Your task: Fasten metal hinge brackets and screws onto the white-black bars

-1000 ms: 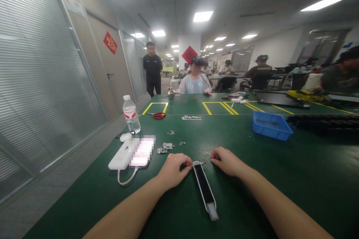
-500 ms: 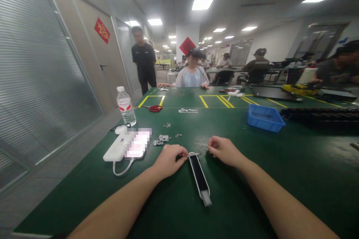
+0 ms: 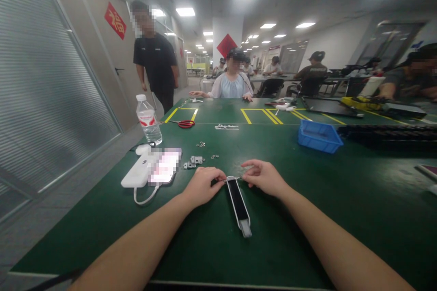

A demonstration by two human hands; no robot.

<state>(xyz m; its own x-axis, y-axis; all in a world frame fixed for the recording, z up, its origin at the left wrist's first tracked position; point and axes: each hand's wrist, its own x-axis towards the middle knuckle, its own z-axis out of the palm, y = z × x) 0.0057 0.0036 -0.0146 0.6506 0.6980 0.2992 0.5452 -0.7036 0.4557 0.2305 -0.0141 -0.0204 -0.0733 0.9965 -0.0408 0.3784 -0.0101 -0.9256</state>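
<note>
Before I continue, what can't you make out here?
Head view:
Thin silvery metal rod at the white-rimmed black strip: left tip hidden by left hand; contact with right hand too small to tell.
Bright rectangular phone: screen pixelated.
Small silvery metal rings: too small to identify.
Flat white-edged object: cut off by right edge.

— Describe the long, narrow device (image 3: 238, 203).
— Slim, straight-sided, edged in white around a black face (image 3: 237, 198). Finished at the near end with a plain grey tab (image 3: 245, 228).
— Say where to look.
— Below and slightly right of the middle of the frame. Resting on the green table (image 3: 205, 245), black face up, slanting a little toward the lower right.
— And at the far end?
— Crossed there by a thin metal pin (image 3: 238, 178), jutting out rightward; too small to make out in detail.
</note>
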